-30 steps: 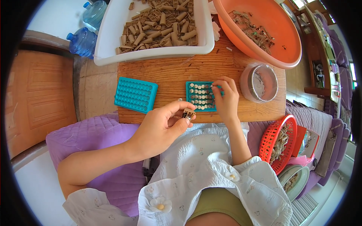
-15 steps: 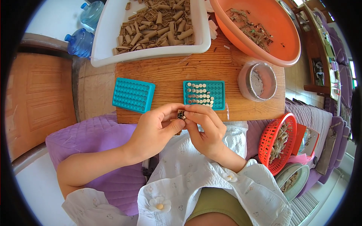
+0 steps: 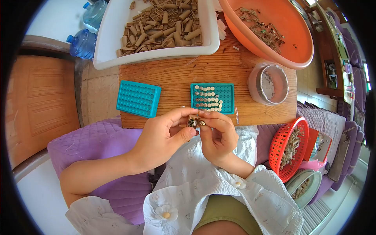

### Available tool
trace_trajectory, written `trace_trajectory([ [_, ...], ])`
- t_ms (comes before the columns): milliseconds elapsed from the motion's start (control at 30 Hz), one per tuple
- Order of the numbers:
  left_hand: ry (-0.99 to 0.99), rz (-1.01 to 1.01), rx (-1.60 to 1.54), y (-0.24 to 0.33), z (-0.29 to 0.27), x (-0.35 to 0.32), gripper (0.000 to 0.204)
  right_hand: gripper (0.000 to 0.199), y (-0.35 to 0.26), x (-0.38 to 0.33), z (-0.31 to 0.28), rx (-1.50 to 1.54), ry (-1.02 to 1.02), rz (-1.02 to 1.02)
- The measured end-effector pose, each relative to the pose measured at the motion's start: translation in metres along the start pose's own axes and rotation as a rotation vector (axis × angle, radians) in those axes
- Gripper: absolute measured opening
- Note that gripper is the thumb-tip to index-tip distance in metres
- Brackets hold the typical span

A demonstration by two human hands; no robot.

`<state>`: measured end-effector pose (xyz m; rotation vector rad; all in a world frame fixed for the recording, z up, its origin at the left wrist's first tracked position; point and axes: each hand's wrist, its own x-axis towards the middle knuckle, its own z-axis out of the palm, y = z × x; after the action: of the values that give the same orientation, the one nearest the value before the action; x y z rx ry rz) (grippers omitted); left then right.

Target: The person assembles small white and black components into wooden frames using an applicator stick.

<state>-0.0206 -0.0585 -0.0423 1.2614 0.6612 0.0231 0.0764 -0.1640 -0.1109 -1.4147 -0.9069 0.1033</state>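
Observation:
My left hand [image 3: 166, 135] is closed on a small tan casing [image 3: 192, 120], whose open side shows dark and shiny metal parts. Close against it, my right hand [image 3: 219, 135] pinches a small round silvery piece [image 3: 202, 122] between thumb and fingers. Just beyond my fingertips lies a teal tray [image 3: 225, 94], its left hollows filled with rows of small silvery discs [image 3: 201, 94]. To its left rests a second teal tray [image 3: 138, 98] with bare hollows. Fingers hide part of the casing.
A white bin [image 3: 156, 58] of brown plastic casings [image 3: 164, 29] stands at the table's far left. Far right is an orange basin [image 3: 295, 39] holding tangled scraps; nearer stands a clear round tub [image 3: 256, 84]. A red basket [image 3: 276, 152] sits to the right on the purple seat.
My right hand has shifted slightly right, drawing a little away from my left. The casing has turned so its open inside shows more, and the silvery piece now sits at the right fingertips.

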Motion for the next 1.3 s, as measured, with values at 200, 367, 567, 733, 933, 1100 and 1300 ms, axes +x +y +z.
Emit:
trace_trajectory([
  [200, 0.022, -0.054, -0.012, 0.001, -0.002, 0.001, 0.029, 0.019, 0.000, 0.004, 0.002, -0.084, -0.086, -0.056],
  [367, 0.101, 0.022, 0.085, -0.008, -0.001, 0.003, 0.026, 0.015, -0.001, 0.004, 0.000, -0.097, -0.196, -0.028],
  [567, 0.074, 0.022, 0.437, -0.001, -0.002, 0.005, 0.023, 0.012, -0.001, 0.008, -0.005, -0.129, -0.305, 0.023],
  [733, 0.079, 0.047, 0.462, -0.010, -0.003, 0.007, 0.021, 0.021, -0.005, 0.012, -0.011, -0.006, -0.449, 0.288],
  [933, -0.109, -0.117, 0.025, -0.004, -0.007, 0.008, 0.022, 0.020, 0.025, 0.027, -0.028, 0.468, -0.514, 0.687],
  [1100, -0.117, -0.283, -0.084, 0.006, -0.014, 0.010, 0.022, 0.015, 0.062, 0.039, -0.058, -0.292, -0.485, 0.491],
  [1300, -0.097, -0.223, -0.089, 0.003, -0.014, 0.010, 0.023, 0.014, 0.084, 0.020, -0.063, -0.706, -0.468, 0.267],
])
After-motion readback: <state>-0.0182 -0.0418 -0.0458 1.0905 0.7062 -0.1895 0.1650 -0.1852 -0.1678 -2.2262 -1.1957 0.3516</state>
